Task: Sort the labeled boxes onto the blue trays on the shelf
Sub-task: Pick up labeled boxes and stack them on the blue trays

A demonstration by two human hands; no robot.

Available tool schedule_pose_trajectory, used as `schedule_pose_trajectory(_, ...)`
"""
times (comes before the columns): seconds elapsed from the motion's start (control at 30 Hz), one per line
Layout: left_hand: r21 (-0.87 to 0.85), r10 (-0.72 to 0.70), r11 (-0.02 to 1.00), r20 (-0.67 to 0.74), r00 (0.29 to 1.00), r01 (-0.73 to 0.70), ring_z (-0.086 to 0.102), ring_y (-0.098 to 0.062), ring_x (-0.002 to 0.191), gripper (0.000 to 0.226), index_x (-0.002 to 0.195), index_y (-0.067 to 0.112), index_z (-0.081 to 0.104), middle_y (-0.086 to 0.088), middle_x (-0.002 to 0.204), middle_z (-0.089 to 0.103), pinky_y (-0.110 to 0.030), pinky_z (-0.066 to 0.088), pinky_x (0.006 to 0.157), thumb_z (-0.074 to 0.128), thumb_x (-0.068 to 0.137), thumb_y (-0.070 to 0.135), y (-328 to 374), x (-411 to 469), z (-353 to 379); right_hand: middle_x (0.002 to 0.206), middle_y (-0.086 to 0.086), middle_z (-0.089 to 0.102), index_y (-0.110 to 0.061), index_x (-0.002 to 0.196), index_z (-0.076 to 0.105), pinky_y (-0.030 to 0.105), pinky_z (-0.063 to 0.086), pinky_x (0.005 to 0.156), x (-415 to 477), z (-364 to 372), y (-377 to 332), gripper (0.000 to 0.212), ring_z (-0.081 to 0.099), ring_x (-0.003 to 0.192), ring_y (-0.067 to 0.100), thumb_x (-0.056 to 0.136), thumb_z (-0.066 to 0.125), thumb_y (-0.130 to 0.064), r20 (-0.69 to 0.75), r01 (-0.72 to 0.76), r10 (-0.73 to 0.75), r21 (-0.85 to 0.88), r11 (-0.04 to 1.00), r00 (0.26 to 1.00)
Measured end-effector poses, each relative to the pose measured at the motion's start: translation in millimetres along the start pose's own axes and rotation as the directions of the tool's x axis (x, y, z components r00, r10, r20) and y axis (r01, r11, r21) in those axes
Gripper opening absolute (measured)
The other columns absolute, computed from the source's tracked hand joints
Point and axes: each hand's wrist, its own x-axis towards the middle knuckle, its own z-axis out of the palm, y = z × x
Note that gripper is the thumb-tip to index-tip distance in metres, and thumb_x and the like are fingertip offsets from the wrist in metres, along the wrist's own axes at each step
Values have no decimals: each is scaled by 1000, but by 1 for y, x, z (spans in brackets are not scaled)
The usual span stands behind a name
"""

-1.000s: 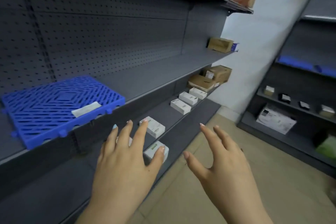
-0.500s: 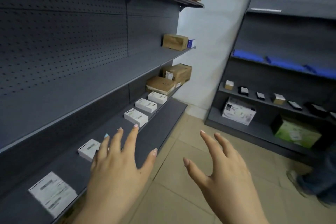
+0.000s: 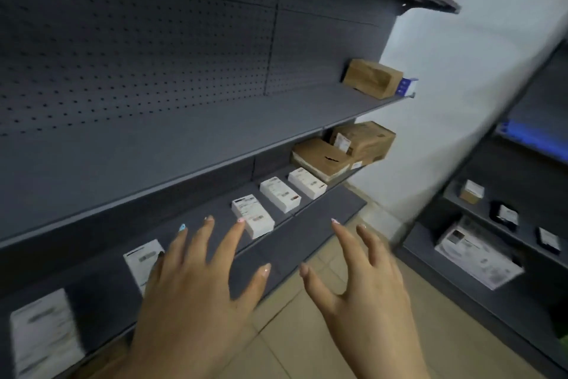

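White labeled boxes (image 3: 252, 215) lay in a row of 3 on the lower grey shelf (image 3: 196, 209) at frame centre, with 2 more toward the lower left (1 partly hidden behind the left hand (image 3: 190, 295)). That hand and the right hand (image 3: 368, 295) hovered at lower middle, fingers spread, holding nothing. Brown cardboard boxes (image 3: 322, 157) sat centre right.
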Motion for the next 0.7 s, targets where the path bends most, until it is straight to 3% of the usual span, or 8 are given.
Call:
schedule_pose_trajectory(0.1,15,-194,981,-36,980,195,2,-22,143,89,138,57,-10,11,157,2,-42,17,114,-18,54,87,-21,-6,11,152,-10,14,-52,137,19,46,28,109,37,30,-12,72,20,137,19,71,39,-74,126,141,-146,46,989,981)
schedule_pose_trajectory(0.23,100,-464,883,40,885,458,42,-37,128,73,136,41,40,-5,141,47,-55,43,94,15,78,78,-53,-30,21,152,-7,17,-47,139,24,45,28,108,60,77,-37,72,21,135,19,73,43,-70,263,340,-353,97,936,898)
schedule_pose_trajectory(0.3,156,-580,809,58,812,567,43,-37,128,73,136,40,40,-4,140,47,-55,44,91,16,78,77,-71,-46,32,152,-7,18,-46,139,25,44,27,109,63,102,-48,72,21,135,18,74,45,-68,316,402,-421,129,907,850)
schedule_pose_trajectory(0.4,153,-668,733,-23,744,662,43,-39,127,76,134,37,45,-5,139,49,-56,44,93,17,76,77,-99,-67,53,153,-10,13,-49,140,20,45,27,109,63,144,-60,71,18,136,18,75,43,-68,416,453,-475,158,877,775)
schedule_pose_trajectory(0.53,193,-752,642,-32,658,742,31,-33,135,76,139,45,31,0,147,37,-52,36,103,14,73,79,-141,-82,84,153,-10,10,-50,139,19,44,26,110,62,204,-74,69,16,137,18,76,41,-69,494,483,-499,171,858,712)
schedule_pose_trajectory(0.7,213,-801,584,-6,599,783,42,-41,126,72,135,35,43,-8,137,50,-57,43,92,28,75,71,-212,-69,138,153,-8,6,-50,139,14,44,22,112,66,299,-92,67,12,139,19,79,35,-69,548,515,-499,139,846,672)
